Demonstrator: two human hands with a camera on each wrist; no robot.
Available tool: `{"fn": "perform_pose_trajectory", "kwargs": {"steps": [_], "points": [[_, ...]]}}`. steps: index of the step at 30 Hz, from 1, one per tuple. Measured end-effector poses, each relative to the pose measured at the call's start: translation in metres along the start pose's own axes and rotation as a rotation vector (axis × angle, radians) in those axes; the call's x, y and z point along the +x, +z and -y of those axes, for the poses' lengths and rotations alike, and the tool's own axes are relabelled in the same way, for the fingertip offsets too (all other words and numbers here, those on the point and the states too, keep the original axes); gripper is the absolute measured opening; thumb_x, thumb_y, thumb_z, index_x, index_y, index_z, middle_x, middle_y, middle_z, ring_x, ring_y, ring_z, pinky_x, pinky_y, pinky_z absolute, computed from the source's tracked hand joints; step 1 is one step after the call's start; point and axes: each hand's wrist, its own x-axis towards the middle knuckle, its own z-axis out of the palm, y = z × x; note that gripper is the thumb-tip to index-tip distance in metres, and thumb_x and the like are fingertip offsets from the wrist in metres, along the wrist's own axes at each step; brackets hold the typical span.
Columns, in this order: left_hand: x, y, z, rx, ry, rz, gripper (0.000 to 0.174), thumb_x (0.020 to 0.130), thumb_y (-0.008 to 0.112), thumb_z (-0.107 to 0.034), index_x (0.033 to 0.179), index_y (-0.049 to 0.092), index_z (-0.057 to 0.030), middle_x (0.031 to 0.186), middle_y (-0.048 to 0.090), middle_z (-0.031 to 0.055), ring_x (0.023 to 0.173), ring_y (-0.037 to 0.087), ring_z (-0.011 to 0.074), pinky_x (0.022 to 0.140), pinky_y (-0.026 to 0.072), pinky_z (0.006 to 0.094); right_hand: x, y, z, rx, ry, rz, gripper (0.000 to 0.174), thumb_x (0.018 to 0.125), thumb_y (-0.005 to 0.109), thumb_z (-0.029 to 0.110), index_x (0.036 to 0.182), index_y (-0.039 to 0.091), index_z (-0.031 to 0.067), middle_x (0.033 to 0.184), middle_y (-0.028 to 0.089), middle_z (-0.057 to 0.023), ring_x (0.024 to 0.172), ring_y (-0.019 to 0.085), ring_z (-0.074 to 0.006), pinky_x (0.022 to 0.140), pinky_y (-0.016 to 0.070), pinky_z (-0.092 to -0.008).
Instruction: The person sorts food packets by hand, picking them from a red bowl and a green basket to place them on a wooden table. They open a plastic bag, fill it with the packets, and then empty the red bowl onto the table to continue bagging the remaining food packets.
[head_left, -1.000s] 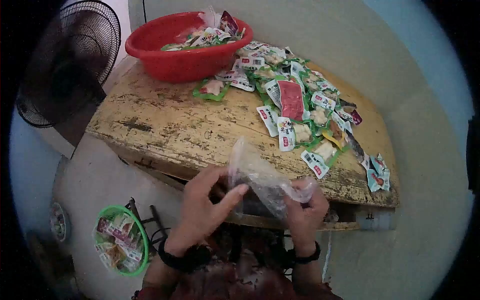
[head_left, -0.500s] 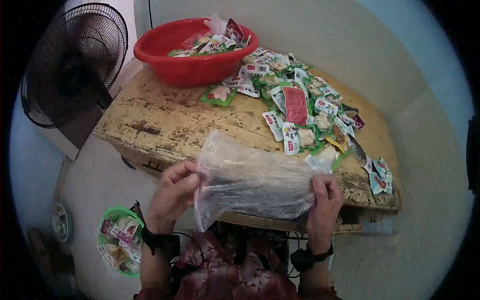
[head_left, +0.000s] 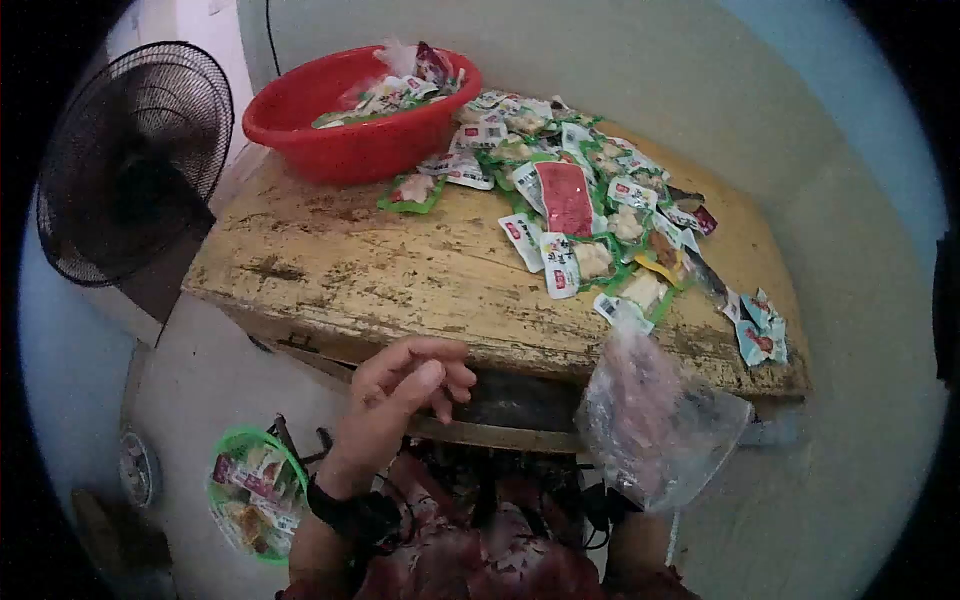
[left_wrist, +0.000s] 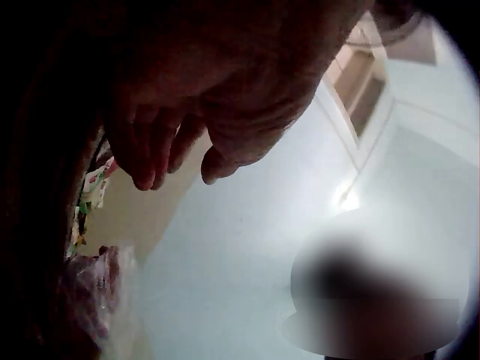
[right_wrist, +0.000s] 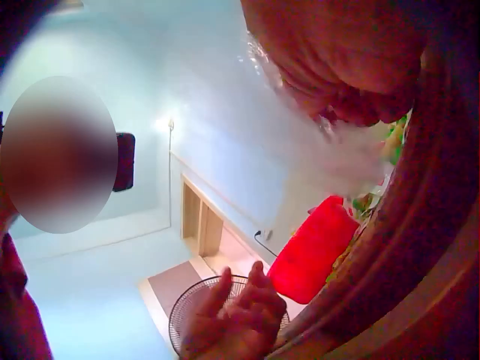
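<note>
My right hand [head_left: 640, 390] shows through a crumpled clear plastic bag [head_left: 705, 435] at the table's front edge. The bag surrounds the hand and flares out toward the right. In the right wrist view, the right fingers [right_wrist: 349, 109] are curled, with the thin plastic gathered at them. My left hand [head_left: 405, 385] hovers over the front edge, left of the bag and apart from it. Its fingers are loosely bent and hold nothing. Behind the hands, several small food packets [head_left: 565, 200], mostly white and green with one red back, lie heaped on the worn yellow table [head_left: 360, 260].
A red basin [head_left: 350, 150] with more packets stands at the back left. A partly open drawer [head_left: 510, 405] sits under the tabletop. On the left are a black fan [head_left: 130, 165] and, lower down, a green basket [head_left: 225, 450] of packets. Light-blue packets [head_left: 760, 335] lie at the right.
The bag was stretched between both hands half a second ago. My left hand has let go and moved slightly right, while the bag has bunched up around my right hand.
</note>
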Motion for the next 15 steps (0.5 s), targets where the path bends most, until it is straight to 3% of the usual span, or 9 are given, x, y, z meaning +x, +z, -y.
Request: {"fn": "perform_pose_trajectory", "kwargs": {"steps": [1,2,4,6,10,11,12,14,15], "points": [[-0.003,0.01,0.0,0.06,0.044,0.015,0.03,0.101,0.061,-0.016,0.126,0.061,0.0002,0.1,0.07,0.01,0.085,0.066,0.0148,0.067,0.053,0.0277,-0.005,0.001,-0.003,-0.255,-0.109,-0.036,0.03,0.102,0.061,0.017,0.129,0.057,0.0055,0.114,0.063,-0.0058,0.096,0.062,-0.0139,0.083,0.0529,-0.0292],[-0.011,0.022,-0.006,0.081,-0.02,0.029,0.035,0.097,0.067,-0.013,0.129,0.06,-0.0001,0.1,0.071,0.0108,0.085,0.066,0.0132,0.071,0.0536,0.0274,-0.006,-0.003,-0.007,0.002,0.057,0.014,0.03,0.104,0.057,0.021,0.129,0.057,0.0052,0.115,0.063,-0.0057,0.098,0.062,-0.0146,0.084,0.0528,-0.0292],[-0.024,0.038,-0.01,0.35,0.109,0.212,0.041,0.094,0.072,-0.014,0.13,0.06,-0.0007,0.101,0.07,0.0118,0.087,0.066,0.0144,0.073,0.0532,0.0266,0.004,-0.012,-0.019,0.536,0.355,0.12,0.033,0.107,0.051,0.028,0.129,0.058,0.0045,0.116,0.064,-0.0055,0.101,0.063,-0.0161,0.086,0.0526,-0.0292],[-0.032,0.051,-0.009,0.576,0.29,0.331,0.048,0.089,0.077,-0.016,0.133,0.059,-0.0028,0.105,0.069,0.0119,0.091,0.066,0.0166,0.076,0.0529,0.0276,0.001,-0.013,-0.027,0.57,0.345,0.193,0.033,0.107,0.049,0.029,0.129,0.057,0.0048,0.116,0.064,-0.0047,0.102,0.062,-0.0159,0.087,0.0528,-0.029],[-0.023,0.083,-0.005,0.922,0.716,0.36,0.059,0.08,0.083,-0.022,0.134,0.062,-0.0098,0.117,0.066,0.0091,0.102,0.065,0.0221,0.085,0.0519,0.0348,-0.006,0.001,-0.035,-0.41,-0.224,0.206,0.027,0.104,0.055,0.016,0.13,0.055,0.0073,0.113,0.061,-0.0021,0.099,0.06,-0.0119,0.087,0.0539,-0.028],[-0.018,0.089,-0.004,0.996,0.822,0.348,0.06,0.078,0.084,-0.024,0.133,0.064,-0.0116,0.121,0.065,0.0082,0.105,0.064,0.0232,0.088,0.0516,0.037,-0.001,0.002,-0.031,-0.161,-0.026,0.293,0.027,0.103,0.056,0.013,0.13,0.055,0.0071,0.112,0.061,-0.0022,0.098,0.06,-0.0114,0.086,0.0535,-0.0271],[-0.017,0.091,0.001,1.021,0.78,0.391,0.053,0.076,0.083,-0.026,0.126,0.069,-0.0151,0.13,0.062,0.0067,0.113,0.062,0.0229,0.094,0.0494,0.0413,0.007,0.005,-0.018,0.089,0.168,0.376,0.028,0.102,0.058,0.01,0.129,0.055,0.007,0.111,0.061,-0.0022,0.098,0.06,-0.0109,0.084,0.0531,-0.0263],[-0.012,0.086,0.015,1.163,0.943,0.372,0.048,0.077,0.082,-0.026,0.122,0.071,-0.0146,0.129,0.064,0.0071,0.112,0.062,0.0234,0.093,0.0496,0.0409,0.005,0.014,0.005,0.289,0.292,0.478,0.026,0.101,0.057,0.007,0.128,0.056,0.0072,0.108,0.061,-0.0023,0.093,0.058,-0.0099,0.078,0.0514,-0.0248],[-0.009,0.082,0.022,1.234,1.022,0.359,0.045,0.078,0.081,-0.027,0.12,0.072,-0.0144,0.128,0.064,0.0073,0.112,0.062,0.0237,0.093,0.0496,0.0407,-0.003,0.028,0.018,0.237,0.224,0.501,0.024,0.102,0.055,0.007,0.126,0.056,0.0075,0.106,0.06,-0.0023,0.09,0.057,-0.0095,0.072,0.05,-0.0241]]}}
